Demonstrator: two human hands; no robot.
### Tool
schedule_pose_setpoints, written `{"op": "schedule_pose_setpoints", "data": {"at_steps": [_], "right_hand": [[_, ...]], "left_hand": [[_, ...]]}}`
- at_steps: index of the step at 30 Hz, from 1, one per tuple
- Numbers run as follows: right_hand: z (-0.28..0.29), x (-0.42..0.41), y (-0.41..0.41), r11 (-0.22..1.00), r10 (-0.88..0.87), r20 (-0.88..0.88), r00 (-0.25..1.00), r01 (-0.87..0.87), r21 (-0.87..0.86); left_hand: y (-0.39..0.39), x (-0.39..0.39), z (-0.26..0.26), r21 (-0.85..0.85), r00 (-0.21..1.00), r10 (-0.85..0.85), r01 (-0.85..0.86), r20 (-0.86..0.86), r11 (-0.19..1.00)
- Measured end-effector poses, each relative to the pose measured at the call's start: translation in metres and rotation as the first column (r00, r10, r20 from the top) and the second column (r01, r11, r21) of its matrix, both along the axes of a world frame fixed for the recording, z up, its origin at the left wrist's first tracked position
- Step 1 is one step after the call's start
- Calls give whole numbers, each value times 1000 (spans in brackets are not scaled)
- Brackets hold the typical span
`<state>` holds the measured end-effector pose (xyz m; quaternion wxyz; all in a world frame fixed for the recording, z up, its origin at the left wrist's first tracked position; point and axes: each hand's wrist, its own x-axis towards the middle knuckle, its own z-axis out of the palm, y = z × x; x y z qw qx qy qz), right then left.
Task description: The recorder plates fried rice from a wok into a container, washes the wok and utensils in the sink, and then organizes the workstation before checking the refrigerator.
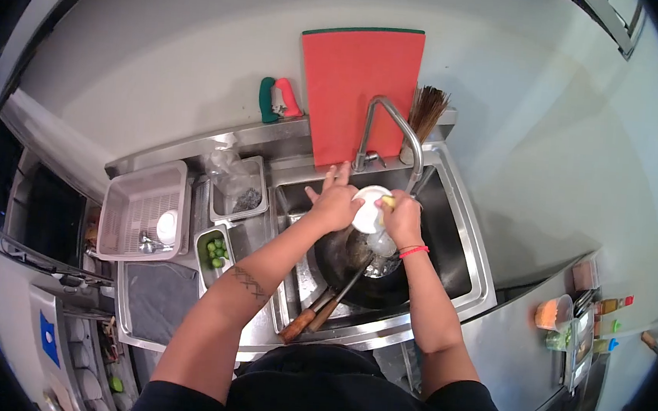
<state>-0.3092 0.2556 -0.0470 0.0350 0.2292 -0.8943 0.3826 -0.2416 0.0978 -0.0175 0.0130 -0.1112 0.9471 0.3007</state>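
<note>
Over the sink (pixel 468 239), my left hand (pixel 335 205) holds a small white dish (pixel 367 215) by its left edge, fingers spread out behind it. A piece of yellow sponge (pixel 388 201) is in my right hand (pixel 404 218), pressed against the dish's right side. Under both hands a dark wok (pixel 380 293) sits in the sink. Inside it are a clear bowl-like item (pixel 382 244) and the metal head of a long utensil, partly hidden. Two wooden handles (pixel 297 326) (pixel 323 315) rest over the sink's front rim. The curved faucet (pixel 397 115) rises just behind my right hand.
A red cutting board (pixel 361 92) and a stick brush (pixel 428 112) lean at the back. Leftward are a plastic basket (pixel 143 191), a steel pan with a scouring pad (pixel 247 200), limes (pixel 217 252) and a grey cloth (pixel 160 293). Bottles (pixel 611 306) stand right.
</note>
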Motion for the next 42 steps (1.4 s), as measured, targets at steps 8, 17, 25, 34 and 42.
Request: {"op": "schedule_pose_setpoints", "data": {"at_steps": [8,17,25,34,42], "right_hand": [[-11,-6,-2,984,-161,137,977,148,102],[-41,-19,28,977,-158,26,987,161,-139],[-38,-22,21,897,425,-13,905,-423,-131],[-19,-31,6,927,373,-21,928,-373,-28],[-66,-6,-5,870,-244,278,929,336,-360]], "left_hand": [[15,-16,-92,439,976,209,-216,66,872],[35,-21,-34,-54,940,124,-113,317,992],[26,-24,-15,-56,980,27,-16,195,998],[24,-16,-1,-200,984,-97,126,150,972],[31,-21,-18,-151,996,90,-86,14,985]]}}
